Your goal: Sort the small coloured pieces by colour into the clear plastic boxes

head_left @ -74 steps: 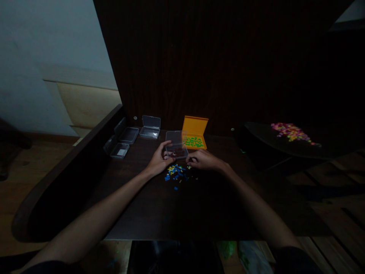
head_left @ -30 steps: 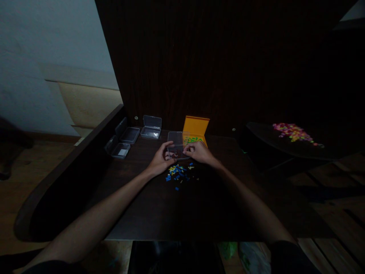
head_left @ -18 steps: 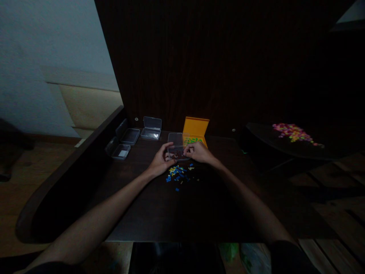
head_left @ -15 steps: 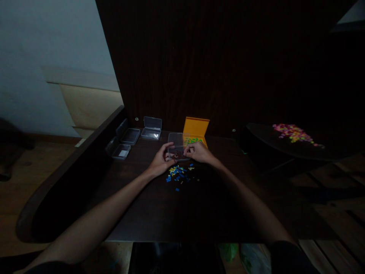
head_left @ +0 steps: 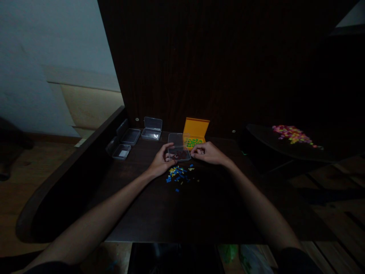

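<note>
My left hand (head_left: 163,158) grips the left side of a clear plastic box (head_left: 183,158) whose see-through lid stands raised at the back. Small dark reddish pieces lie inside it. At the box's right edge is my right hand (head_left: 209,153), its fingers curled in with thumb and forefinger together; anything between them is too small to make out. Just behind, an open yellow box (head_left: 196,124) contains several green pieces (head_left: 194,143). In front of my hands a loose pile of small blue and yellow building bricks (head_left: 178,174) is spread on the dark table (head_left: 159,213).
Three open clear boxes stand at the back left: one by the back panel (head_left: 151,134), one beside the side board (head_left: 132,136), and a smaller one (head_left: 122,153) nearer. On the right, a dark round surface (head_left: 265,142) bears a heap of pink and yellow pieces (head_left: 293,134).
My right hand has moved right, from over the clear box to its right edge, uncovering more of the green pieces. My left hand and the box have stayed in place.
</note>
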`<action>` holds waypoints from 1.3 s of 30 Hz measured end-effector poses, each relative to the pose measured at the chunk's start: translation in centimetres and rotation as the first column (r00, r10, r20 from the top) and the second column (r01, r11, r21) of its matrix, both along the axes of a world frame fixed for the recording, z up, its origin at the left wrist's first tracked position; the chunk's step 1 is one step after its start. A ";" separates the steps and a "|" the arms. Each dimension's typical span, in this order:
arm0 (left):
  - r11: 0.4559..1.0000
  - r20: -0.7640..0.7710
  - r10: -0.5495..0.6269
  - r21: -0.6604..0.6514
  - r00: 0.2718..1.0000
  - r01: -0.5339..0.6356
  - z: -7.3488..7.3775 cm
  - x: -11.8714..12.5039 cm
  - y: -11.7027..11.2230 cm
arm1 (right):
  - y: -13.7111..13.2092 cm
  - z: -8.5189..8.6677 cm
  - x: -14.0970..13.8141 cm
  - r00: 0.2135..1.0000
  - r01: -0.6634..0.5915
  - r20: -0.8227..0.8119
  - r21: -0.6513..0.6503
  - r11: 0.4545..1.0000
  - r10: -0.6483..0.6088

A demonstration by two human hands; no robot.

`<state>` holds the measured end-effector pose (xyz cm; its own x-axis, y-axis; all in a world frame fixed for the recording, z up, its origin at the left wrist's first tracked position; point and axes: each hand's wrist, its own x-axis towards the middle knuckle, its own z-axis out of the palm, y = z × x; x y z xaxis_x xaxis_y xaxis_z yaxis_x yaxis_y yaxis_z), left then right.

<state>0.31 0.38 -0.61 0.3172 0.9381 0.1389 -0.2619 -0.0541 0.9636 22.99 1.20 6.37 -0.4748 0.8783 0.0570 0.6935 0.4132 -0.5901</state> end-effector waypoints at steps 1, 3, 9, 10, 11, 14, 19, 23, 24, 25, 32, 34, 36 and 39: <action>1.000 -0.003 0.004 0.000 1.000 -0.004 0.0 0.0 0.0 | -0.3 0.0 0.3 0.999 -0.034 0.034 -0.028 0.999 0.035; 1.000 -0.008 0.010 0.005 1.000 -0.010 0.1 0.0 -0.1 | -0.8 -0.3 0.7 0.990 -0.078 0.112 -0.069 0.995 0.085; 1.000 -0.015 0.005 0.002 1.000 -0.005 0.1 0.0 -0.1 | -1.9 -1.7 0.7 0.970 -0.146 0.183 -0.087 0.985 0.160; 1.000 -0.018 0.004 0.001 1.000 -0.004 0.1 -0.1 -0.1 | -2.0 -1.8 0.6 0.968 -0.149 0.190 -0.086 0.985 0.163; 1.000 -0.022 0.002 0.000 1.000 -0.002 0.1 -0.1 -0.1 | -2.1 -1.9 0.5 0.967 -0.148 0.199 -0.080 0.986 0.161; 1.000 -0.032 0.003 -0.002 0.999 -0.003 0.1 -0.1 0.0 | -2.2 -2.0 0.1 0.965 -0.135 0.220 -0.051 0.990 0.143; 1.000 -0.032 -0.002 -0.013 0.999 0.002 0.3 -0.1 -0.1 | -2.1 -2.1 -0.4 0.963 -0.134 0.232 -0.028 0.991 0.137; 1.000 -0.029 0.004 -0.021 1.000 -0.005 0.2 0.0 -0.1 | -2.1 -1.9 -0.6 0.962 -0.145 0.230 -0.033 0.989 0.149; 1.000 -0.027 0.004 -0.022 1.000 -0.005 0.2 0.0 -0.1 | -2.1 -1.9 -0.7 0.961 -0.149 0.232 -0.036 0.988 0.153; 1.000 -0.024 0.004 -0.021 1.000 -0.005 0.1 0.0 -0.1 | -2.1 -1.8 -0.7 0.959 -0.152 0.235 -0.038 0.988 0.157; 1.000 -0.026 0.006 -0.016 1.000 -0.006 0.1 -0.1 0.0 | -2.1 -1.5 -0.9 0.954 -0.172 0.244 -0.036 0.984 0.176; 1.000 -0.018 0.008 -0.017 1.000 -0.009 0.1 0.0 -0.1 | -2.0 -1.6 -0.7 0.959 -0.169 0.224 -0.034 0.985 0.173; 1.000 -0.008 0.010 -0.013 1.000 -0.010 0.1 0.0 -0.1 | -1.9 -1.5 -0.4 0.969 -0.169 0.173 -0.050 0.984 0.175; 1.000 -0.005 0.005 -0.009 1.000 -0.005 0.1 0.0 -0.1 | -1.6 -1.0 -0.1 0.987 -0.156 0.035 -0.083 0.984 0.159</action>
